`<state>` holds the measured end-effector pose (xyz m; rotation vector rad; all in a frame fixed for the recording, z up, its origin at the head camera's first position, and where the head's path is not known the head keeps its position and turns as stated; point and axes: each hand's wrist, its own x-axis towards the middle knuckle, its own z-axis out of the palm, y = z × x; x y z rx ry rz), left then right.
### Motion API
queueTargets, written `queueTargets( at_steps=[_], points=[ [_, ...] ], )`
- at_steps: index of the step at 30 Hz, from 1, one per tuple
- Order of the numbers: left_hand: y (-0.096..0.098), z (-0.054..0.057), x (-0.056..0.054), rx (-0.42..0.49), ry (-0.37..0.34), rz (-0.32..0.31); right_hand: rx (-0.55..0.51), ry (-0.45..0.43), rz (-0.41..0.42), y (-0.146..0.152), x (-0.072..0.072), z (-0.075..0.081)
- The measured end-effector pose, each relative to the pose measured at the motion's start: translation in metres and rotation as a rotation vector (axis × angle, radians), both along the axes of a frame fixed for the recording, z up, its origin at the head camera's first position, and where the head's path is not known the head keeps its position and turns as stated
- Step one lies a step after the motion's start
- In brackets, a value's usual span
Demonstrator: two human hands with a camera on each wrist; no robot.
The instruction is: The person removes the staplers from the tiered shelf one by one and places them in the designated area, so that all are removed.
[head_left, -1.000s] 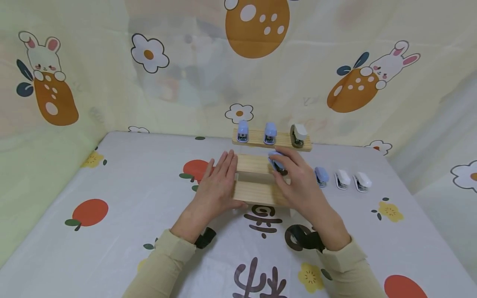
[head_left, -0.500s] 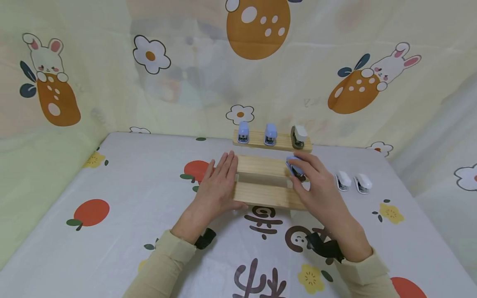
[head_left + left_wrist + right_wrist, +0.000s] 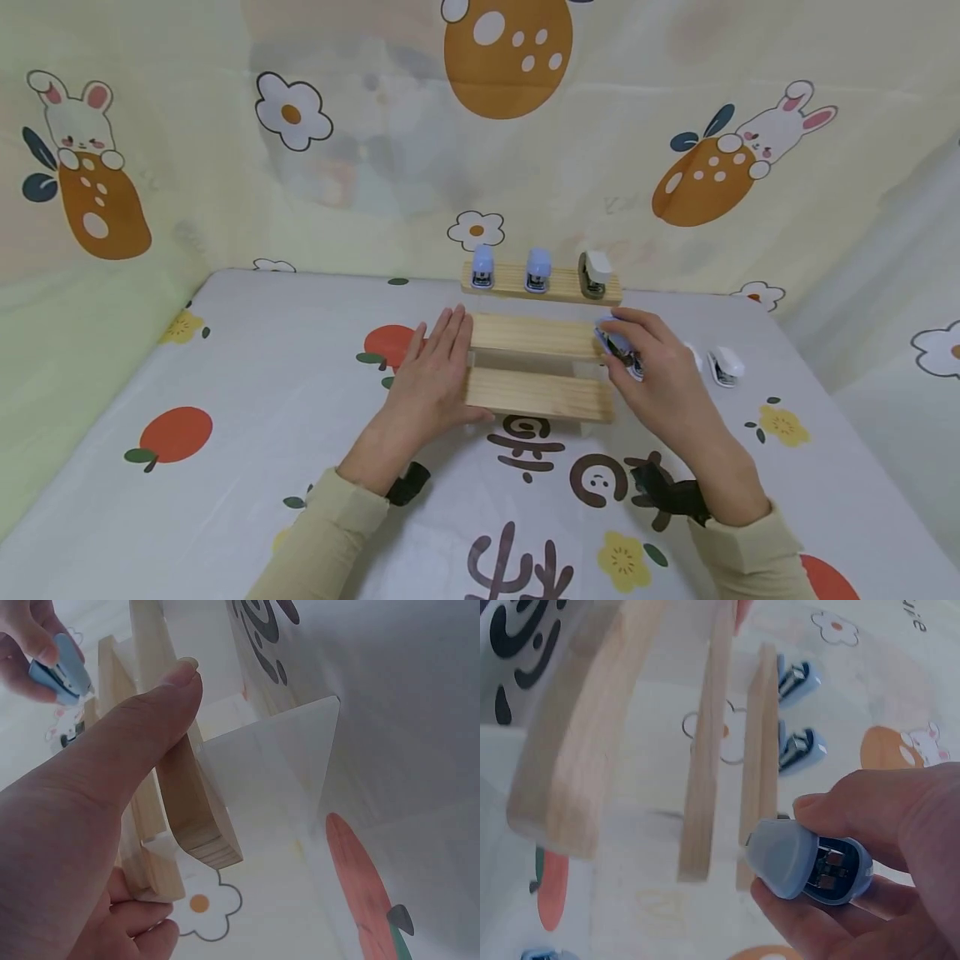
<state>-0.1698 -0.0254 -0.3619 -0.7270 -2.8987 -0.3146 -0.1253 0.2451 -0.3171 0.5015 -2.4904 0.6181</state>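
A pale yellow curtain (image 3: 405, 192) hung at the back, and I could make out white rabbits (image 3: 772, 137) printed on it, clinging to spotted orange-brown shapes (image 3: 105, 204), with white flowers (image 3: 293, 112) scattered between. Below it spread a whitish tablecloth (image 3: 262, 358), bearing red fruits (image 3: 177, 434) with green leaves (image 3: 139, 456), yellow blossoms (image 3: 624, 561) and big dark-brown lettering (image 3: 576, 481).

The table (image 3: 277, 375) is lit softly, and a faint shadow is cast toward its near edge, beside the left sleeve (image 3: 322, 533). In the dimmer, greyer left wrist view, the left hand (image 3: 75, 817) is shaded.
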Motion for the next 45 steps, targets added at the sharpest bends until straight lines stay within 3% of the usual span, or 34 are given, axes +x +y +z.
queueTargets(
  at_steps=[19,26,35,45],
  points=[
    [-0.001,-0.001,-0.001,0.001,0.008,-0.002,-0.001,-0.075,-0.110,0.031,0.012,0.001],
    [-0.001,0.000,-0.001,-0.004,0.011,-0.002,-0.002,-0.238,-0.181,0.039,0.012,-0.004],
    [-0.001,0.000,-0.001,-0.002,0.010,0.003,0.086,-0.474,-0.184,0.049,0.009,-0.006],
    [-0.001,0.000,-0.001,0.009,-0.010,-0.001,0.154,-0.583,-0.148,0.063,-0.002,-0.024]
  ],
)
